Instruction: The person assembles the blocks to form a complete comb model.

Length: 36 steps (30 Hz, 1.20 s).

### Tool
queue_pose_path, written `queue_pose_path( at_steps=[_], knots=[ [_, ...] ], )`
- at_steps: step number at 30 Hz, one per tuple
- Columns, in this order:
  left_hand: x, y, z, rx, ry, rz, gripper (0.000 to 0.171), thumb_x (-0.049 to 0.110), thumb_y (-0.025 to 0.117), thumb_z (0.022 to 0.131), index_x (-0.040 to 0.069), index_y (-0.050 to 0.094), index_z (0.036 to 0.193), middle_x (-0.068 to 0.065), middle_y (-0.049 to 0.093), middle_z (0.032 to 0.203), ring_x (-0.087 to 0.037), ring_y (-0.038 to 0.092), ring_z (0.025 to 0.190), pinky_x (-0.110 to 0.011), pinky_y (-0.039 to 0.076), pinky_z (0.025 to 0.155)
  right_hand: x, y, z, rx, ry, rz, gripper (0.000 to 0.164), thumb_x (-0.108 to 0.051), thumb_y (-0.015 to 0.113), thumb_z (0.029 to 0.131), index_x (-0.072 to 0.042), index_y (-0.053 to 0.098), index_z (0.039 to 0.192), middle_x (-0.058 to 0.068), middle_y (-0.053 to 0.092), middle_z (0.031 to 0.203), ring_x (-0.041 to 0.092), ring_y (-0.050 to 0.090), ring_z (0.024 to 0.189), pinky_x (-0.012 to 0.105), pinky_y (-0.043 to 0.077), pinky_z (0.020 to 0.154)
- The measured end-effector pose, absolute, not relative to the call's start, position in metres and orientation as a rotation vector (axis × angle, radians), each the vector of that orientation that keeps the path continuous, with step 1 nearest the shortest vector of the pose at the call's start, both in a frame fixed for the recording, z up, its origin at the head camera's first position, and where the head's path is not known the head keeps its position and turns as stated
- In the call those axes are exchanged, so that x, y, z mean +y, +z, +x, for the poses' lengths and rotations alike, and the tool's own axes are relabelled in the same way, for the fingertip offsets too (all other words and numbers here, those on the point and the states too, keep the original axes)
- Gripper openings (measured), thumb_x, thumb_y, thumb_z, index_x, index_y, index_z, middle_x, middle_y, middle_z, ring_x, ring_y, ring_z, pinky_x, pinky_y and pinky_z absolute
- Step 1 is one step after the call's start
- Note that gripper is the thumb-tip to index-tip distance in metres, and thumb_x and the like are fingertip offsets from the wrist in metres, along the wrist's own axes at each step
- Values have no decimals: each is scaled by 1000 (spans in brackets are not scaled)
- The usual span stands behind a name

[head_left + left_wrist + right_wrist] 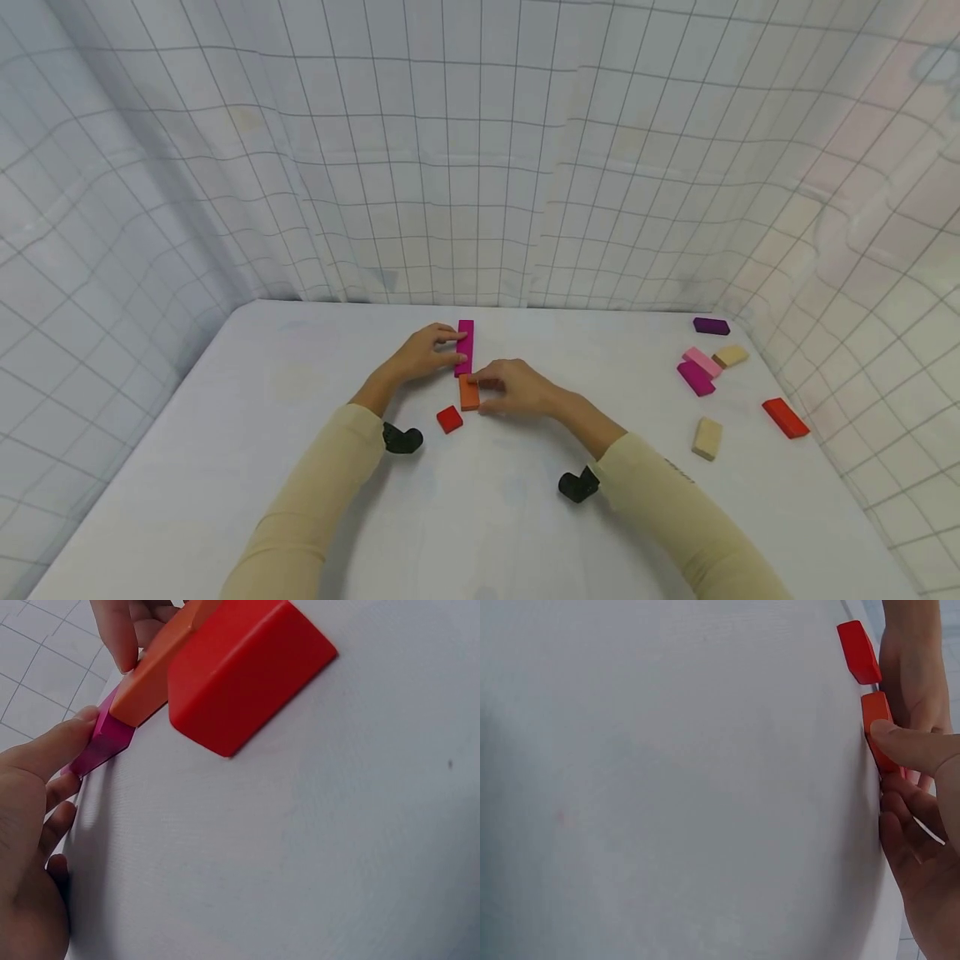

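A long magenta block (pixel 465 350) lies pointing away from me on the white table, and an orange block (pixel 468 393) continues the line at its near end. My left hand (pixel 424 353) holds the magenta block from the left, the thumb near its close end and a finger farther along. From the right, my right hand (pixel 517 388) grips the orange block between thumb and fingers. The left wrist view shows the orange block's end right at the magenta one. Just left and nearer sits a red block (pixel 450 419), apart from both hands.
To the right lie a purple block (pixel 711 326), a pink block (pixel 702 362), another magenta block (pixel 696 378), two cream blocks (pixel 731 357) and a longer red block (pixel 785 417). Gridded white curtains (pixel 480 167) hang behind the table (pixel 480 517) and at both sides.
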State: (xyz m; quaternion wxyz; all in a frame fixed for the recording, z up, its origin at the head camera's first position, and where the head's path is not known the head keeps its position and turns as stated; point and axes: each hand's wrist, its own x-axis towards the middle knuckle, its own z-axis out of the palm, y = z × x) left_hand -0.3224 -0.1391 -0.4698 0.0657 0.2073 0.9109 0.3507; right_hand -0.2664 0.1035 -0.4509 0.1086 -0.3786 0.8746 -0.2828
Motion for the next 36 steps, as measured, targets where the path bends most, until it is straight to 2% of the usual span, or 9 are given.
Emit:
queue_pose_path(
  at_steps=[4, 17, 30, 36],
  knots=[
    [-139, -469, -322, 2745, 1068, 626, 56, 27, 73, 98, 4, 58, 147, -20, 52, 146, -38, 44, 139, -55, 35, 116, 100, -454, -267, 2571, -837, -1155, 47, -18, 79, 94, -6, 67, 139, 5, 69, 128, 18, 64, 114, 29, 52, 97],
    [-140, -470, -321, 2744, 1078, 617, 56, 28, 73, 98, 4, 58, 147, -20, 52, 146, -38, 43, 140, -56, 34, 116, 93, -456, -264, 2596, -853, -1145, 48, -19, 81, 93, -4, 68, 137, 5, 69, 126, 16, 64, 108, 27, 53, 94],
    [-138, -470, -321, 2745, 1067, 588, 57, 31, 73, 98, 7, 58, 148, -19, 50, 148, -38, 41, 142, -57, 33, 116, 91, -453, -261, 2620, -803, -1138, 49, -21, 80, 93, -5, 66, 137, 6, 69, 128, 18, 63, 110, 32, 51, 99],
    [-139, -471, -320, 2755, 1059, 597, 57, 32, 73, 98, 7, 59, 147, -19, 51, 148, -38, 42, 141, -58, 36, 114, 93, -452, -260, 2635, -789, -1175, 46, -21, 80, 94, -4, 67, 134, 5, 70, 120, 19, 63, 107, 34, 52, 97]
  ],
)
